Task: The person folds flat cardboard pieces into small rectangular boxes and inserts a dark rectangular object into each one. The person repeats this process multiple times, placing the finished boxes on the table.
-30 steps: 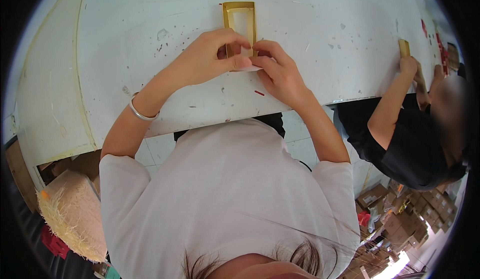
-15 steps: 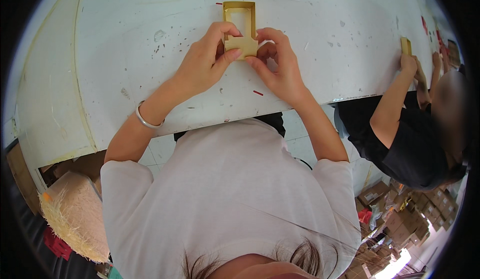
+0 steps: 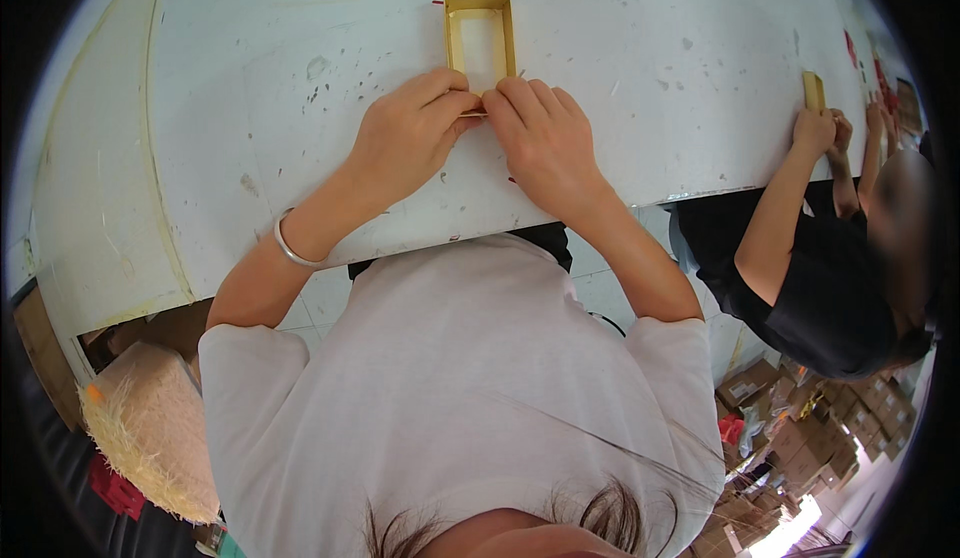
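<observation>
A rectangular yellow-gold cardboard box frame [image 3: 511, 38] lies on the white table, its pale inside facing up. Both my hands pinch its near end wall. My left hand [image 3: 412, 128] is closed on the near left corner, thumb toward me and fingers over the edge. My right hand [image 3: 543, 138] grips the near right corner from above, its knuckles up and its fingertips close to the left ones. Between the fingers shows only a thin pale edge of the near flap; the rest of that end is hidden.
The white table [image 3: 300, 18] carries grey scuffs and small red scraps. To the right, a co-worker in black [image 3: 820, 288] holds a similar yellow box [image 3: 813, 90]. A carton with straw-like filling [image 3: 150, 438] stands at lower left; several brown cartons [image 3: 800, 438] pile up at lower right.
The near flap, earlier facing me broadly, is now folded to a thin edge. My right hand has rolled over the near end, knuckles up; my left fingers have closed in.
</observation>
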### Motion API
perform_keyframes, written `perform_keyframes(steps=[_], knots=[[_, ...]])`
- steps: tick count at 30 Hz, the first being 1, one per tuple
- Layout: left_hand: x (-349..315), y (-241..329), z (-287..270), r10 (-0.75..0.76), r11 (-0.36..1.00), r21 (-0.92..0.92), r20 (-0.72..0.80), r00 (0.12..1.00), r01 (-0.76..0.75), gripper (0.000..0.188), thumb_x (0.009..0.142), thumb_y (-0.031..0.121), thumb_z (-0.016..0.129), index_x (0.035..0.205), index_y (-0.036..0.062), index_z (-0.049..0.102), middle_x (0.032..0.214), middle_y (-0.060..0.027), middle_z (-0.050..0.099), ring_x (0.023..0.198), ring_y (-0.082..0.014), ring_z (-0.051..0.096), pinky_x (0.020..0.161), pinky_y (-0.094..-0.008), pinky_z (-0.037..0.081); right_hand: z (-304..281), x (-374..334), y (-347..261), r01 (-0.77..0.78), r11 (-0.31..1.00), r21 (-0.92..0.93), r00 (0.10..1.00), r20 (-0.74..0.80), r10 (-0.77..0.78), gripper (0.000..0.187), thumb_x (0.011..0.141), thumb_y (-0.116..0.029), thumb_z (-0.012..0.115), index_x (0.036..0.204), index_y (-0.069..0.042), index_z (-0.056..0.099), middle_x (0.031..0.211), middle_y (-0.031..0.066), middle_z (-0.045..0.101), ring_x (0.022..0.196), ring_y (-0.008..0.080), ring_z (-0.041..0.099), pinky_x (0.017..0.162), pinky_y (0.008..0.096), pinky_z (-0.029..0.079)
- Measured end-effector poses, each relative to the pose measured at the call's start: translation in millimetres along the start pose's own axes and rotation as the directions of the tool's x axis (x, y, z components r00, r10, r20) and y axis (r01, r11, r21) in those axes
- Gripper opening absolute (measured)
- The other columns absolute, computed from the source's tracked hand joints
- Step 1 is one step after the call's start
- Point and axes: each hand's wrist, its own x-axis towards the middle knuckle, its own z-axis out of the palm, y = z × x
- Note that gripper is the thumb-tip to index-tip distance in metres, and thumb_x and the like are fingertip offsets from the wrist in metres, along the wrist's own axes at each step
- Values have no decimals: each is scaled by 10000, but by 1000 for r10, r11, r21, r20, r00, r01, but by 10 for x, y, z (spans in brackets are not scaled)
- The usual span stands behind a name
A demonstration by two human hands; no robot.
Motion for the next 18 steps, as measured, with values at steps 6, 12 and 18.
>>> perform_keyframes(steps=[6,12,18], knots=[[140,92,-72,-173,973,196,247,953,126,171,756,51,683,914,20,625,851,-50,604,709,-229,595,601,-320,474,-116,122,50,-192,973,130,920,370,132,98,714,-16,594,798,-28,544,774,77,503,666,222,581,546,333,460],[304,174,-433,-121,986,154,354,927,70,415,708,81,727,1102,97,596,1183,-43,548,976,-247,572,799,-340,476,-206,133,234,-123,956,266,921,389,10,138,725,31,575,841,-43,570,827,64,534,721,244,574,598,349,465],[485,-185,-536,124,949,250,260,958,-190,769,586,70,794,1287,165,494,1354,-55,445,1175,-298,451,978,-387,413,-409,255,275,141,978,151,906,379,-189,119,751,-35,628,855,-88,610,857,0,551,803,180,486,707,314,395]])
